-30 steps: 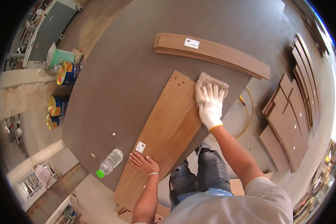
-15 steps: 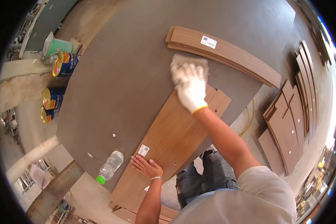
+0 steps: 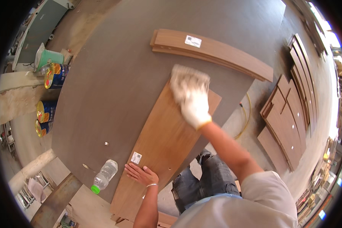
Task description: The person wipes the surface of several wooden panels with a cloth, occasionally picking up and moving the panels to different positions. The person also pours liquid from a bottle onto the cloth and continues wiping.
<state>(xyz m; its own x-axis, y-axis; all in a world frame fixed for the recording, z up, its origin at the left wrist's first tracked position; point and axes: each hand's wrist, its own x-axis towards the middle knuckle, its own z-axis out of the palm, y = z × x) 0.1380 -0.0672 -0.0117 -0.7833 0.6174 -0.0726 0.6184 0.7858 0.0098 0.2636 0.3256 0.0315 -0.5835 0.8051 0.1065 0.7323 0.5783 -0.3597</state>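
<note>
A wide brown wooden board (image 3: 163, 133) lies slantwise on the dark table, with a small white label near its left edge. My bare left hand (image 3: 143, 174) rests flat on its near part, fingers stretched out, just below the label. In a white glove with a yellow cuff, my right hand (image 3: 195, 110) presses a greyish-brown rag (image 3: 190, 77) at the board's far end. Hand and rag are smeared by motion. Left of the board lies a clear plastic bottle (image 3: 106, 173) with a green cap.
Stacked narrow boards (image 3: 224, 56) lie across the table's far side. More panels (image 3: 287, 117) lean on the floor at right, near a yellow hose (image 3: 248, 119). Several blue-and-gold cans (image 3: 46, 111) and a green bucket (image 3: 51, 57) stand beyond the table's left edge.
My right hand has drawn the rag slightly nearer, onto the board's far end. My left hand stays flat on the board. The whole view has shifted a little.
</note>
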